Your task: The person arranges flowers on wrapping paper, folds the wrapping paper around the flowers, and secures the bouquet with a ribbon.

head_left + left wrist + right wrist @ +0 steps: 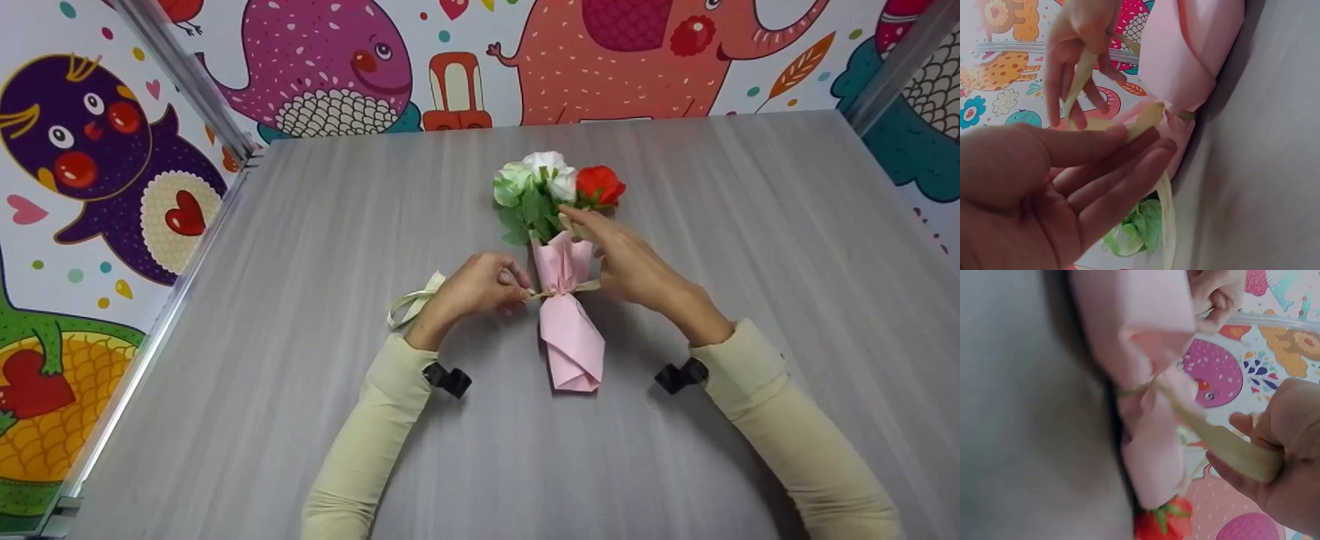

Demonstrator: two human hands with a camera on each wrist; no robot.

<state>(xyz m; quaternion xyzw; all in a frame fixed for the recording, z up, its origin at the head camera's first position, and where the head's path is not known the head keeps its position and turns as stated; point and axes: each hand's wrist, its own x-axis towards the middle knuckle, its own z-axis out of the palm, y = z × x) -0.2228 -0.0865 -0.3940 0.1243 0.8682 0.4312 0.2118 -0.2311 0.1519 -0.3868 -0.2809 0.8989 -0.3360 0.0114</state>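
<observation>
A bouquet in pink wrapping paper [571, 337] lies on the table, its waist tied round with a cream ribbon [1235, 451]. Left of the waist, my left hand [480, 286] pinches the ribbon between thumb and fingers, close to the knot; a loose ribbon tail [409, 306] trails beyond the wrist. My right hand [641, 266] hovers over the upper right of the wrap and holds another stretch of ribbon, which runs from the waist into the crook of its thumb. White roses [551, 169], a pale green rose [514, 184] and a red rose [600, 186] stick out at the top.
The grey wood-grain table [262, 375] extends around the bouquet. Panels with cartoon animals [322, 67] stand along its back and sides, with a metal rail [127, 375] at the left edge. Black wrist mounts [448, 379] sit on both cream sleeves.
</observation>
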